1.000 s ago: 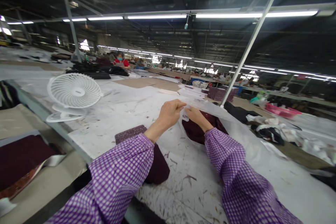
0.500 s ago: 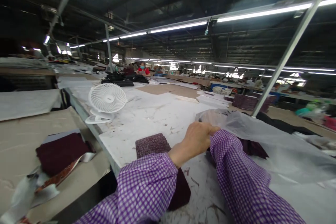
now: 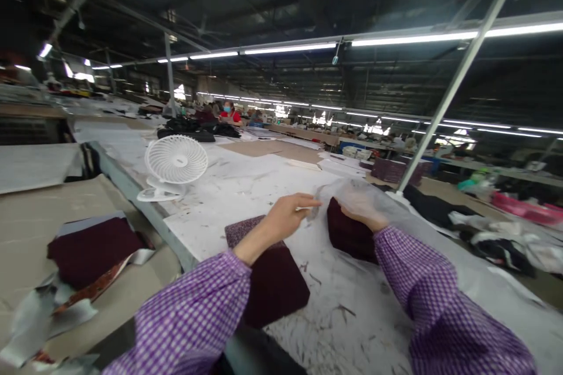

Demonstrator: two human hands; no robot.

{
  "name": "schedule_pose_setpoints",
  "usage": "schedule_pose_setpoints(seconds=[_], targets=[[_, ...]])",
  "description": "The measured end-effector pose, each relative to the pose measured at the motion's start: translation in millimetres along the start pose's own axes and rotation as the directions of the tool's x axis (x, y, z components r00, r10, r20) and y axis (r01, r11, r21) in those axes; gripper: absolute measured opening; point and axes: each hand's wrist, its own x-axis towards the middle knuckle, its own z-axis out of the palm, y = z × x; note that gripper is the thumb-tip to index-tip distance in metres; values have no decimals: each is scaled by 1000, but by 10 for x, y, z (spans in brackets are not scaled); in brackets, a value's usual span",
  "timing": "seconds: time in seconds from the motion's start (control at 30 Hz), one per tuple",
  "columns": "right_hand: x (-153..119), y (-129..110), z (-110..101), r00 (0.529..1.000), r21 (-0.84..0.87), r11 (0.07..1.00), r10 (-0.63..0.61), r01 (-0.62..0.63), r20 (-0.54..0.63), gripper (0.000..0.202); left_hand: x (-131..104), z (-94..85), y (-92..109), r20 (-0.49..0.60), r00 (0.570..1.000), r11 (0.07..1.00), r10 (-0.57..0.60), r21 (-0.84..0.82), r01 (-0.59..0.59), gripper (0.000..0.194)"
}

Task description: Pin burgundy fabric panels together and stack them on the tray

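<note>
My left hand (image 3: 285, 218) is at the mouth of a clear plastic bag (image 3: 411, 240), its fingertips pinching the near edge of the film. Through the film I see my right hand (image 3: 363, 210), which is inside the bag. Its fingers are closed on a stack of dark maroon fabric pieces (image 3: 349, 234), which is also in the bag. Below my left forearm a second maroon fabric stack (image 3: 277, 290) lies on the white-covered table (image 3: 246, 187). A speckled purple fabric stack (image 3: 241, 231) is beside it, partly hidden by my left wrist.
A white clip-on fan (image 3: 176, 161) stands near the table's left edge. On a lower surface at left are maroon fabric scraps (image 3: 99, 252). A slanted metal pole (image 3: 457, 76) rises at right, with a pink basket (image 3: 525, 208) beyond. A person in red (image 3: 230, 114) works farther back.
My hands have separated at the bag's mouth; the left moved left. My right hand and the maroon stack now show through the film. The view has shifted slightly right.
</note>
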Motion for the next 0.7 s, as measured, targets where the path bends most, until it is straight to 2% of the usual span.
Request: schedule_pose_setpoints(seconds=[0.1,0.17,0.27,0.37,0.43,0.5,0.57,0.6,0.63,0.7], targets=[[-370,-183,-258,981,41,998,-55,48,184,27,-431,-234,-121,-118,992,998,-47,30,51,30],[-566,-482,-408,948,193,967,-213,169,237,37,-781,-296,-213,-204,974,988,-98,97,120,28],[-667,-928,-469,910,407,859,-392,309,136,35,-1272,-211,-294,-212,973,960,-95,239,146,27],[-609,-1138,-314,902,502,805,-420,317,104,27,-1626,-26,-320,-186,981,914,-56,386,125,25],[-594,-1158,-189,891,567,764,-441,308,110,23,-1771,77,-332,-175,984,893,-21,440,97,35],[-653,-1155,-124,844,646,668,-532,369,68,25,-1849,136,-349,-171,985,890,-4,448,81,42],[-771,-1185,-125,780,701,557,-626,446,0,36,-1871,150,-371,-172,985,903,-14,421,86,36],[-838,-1217,-137,762,712,523,-647,469,-26,43,-1866,142,-382,-168,985,913,-25,398,91,31],[-899,-1261,-149,761,712,515,-648,478,-42,49,-1854,128,-392,-164,986,925,-35,367,94,27],[-987,-1369,-151,792,690,554,-609,465,-45,59,-1820,95,-407,-169,984,954,-57,282,104,23]])
